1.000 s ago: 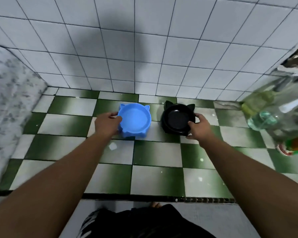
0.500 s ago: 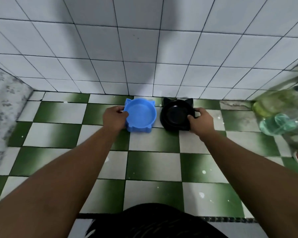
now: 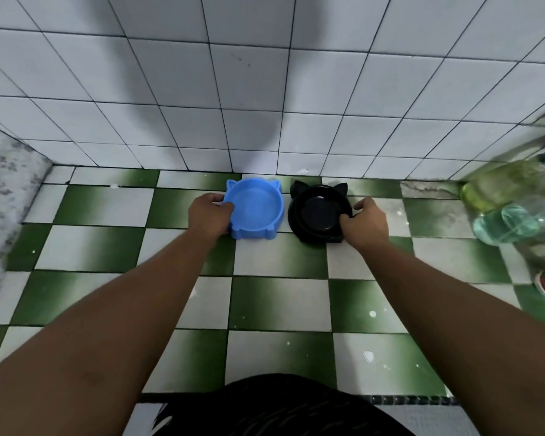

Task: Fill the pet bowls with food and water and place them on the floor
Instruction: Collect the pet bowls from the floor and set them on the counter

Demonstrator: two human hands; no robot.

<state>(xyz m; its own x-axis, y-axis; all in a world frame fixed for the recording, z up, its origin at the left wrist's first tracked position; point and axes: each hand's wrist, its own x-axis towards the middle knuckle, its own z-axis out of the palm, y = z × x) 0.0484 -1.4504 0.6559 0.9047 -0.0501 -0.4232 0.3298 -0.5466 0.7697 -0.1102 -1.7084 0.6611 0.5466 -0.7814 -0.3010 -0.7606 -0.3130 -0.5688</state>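
Two bare forearms reach up from the frame's bottom over the green-and-white checkered tile floor (image 3: pixel 280 303). At centre, the left hand (image 3: pixel 210 217) curls its fingers round the left rim of a blue plastic cat-eared bowl (image 3: pixel 255 212). The right hand (image 3: pixel 364 223) grips the right rim of a black cat-eared bowl (image 3: pixel 318 212). The two bowls sit just beside each other on the floor, near the white tiled wall (image 3: pixel 249 89).

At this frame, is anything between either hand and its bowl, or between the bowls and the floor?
Nothing visible. The left hand grips the blue bowl at its left rim, the right hand grips the black bowl at its right rim. Both bowls appear to sit on the floor by the wall.
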